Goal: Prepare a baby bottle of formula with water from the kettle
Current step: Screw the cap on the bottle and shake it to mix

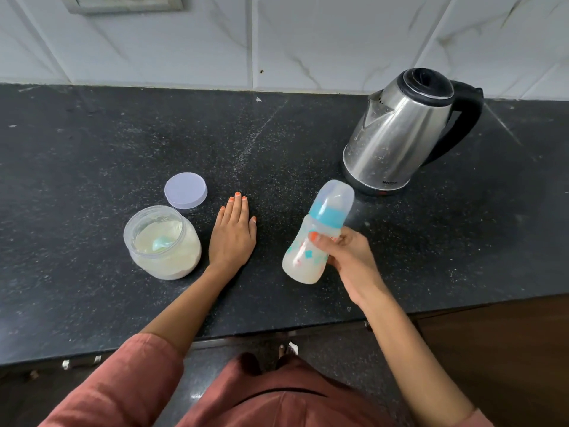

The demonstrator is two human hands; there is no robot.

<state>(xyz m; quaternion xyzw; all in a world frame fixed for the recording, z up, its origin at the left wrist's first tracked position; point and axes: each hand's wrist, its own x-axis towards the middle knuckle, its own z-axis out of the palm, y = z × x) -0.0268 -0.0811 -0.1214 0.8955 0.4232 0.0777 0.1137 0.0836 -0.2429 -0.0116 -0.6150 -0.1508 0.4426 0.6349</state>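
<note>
My right hand (345,257) grips a baby bottle (311,241) around its middle, holding it tilted above the black counter. The bottle holds milky liquid and has a blue collar and a clear cap on top. My left hand (234,232) rests flat on the counter, fingers straight, holding nothing. An open clear jar of formula powder (163,241) with a pale blue scoop (161,243) lying in it stands just left of that hand. Its round lid (185,190) lies on the counter behind it. A steel kettle (400,131) with a black handle stands at the back right, lid closed.
The black speckled counter (92,149) runs to a white tiled wall (308,41) behind. A wall socket plate (123,3) sits at the top left. The counter's front edge is near my body, with dark floor below.
</note>
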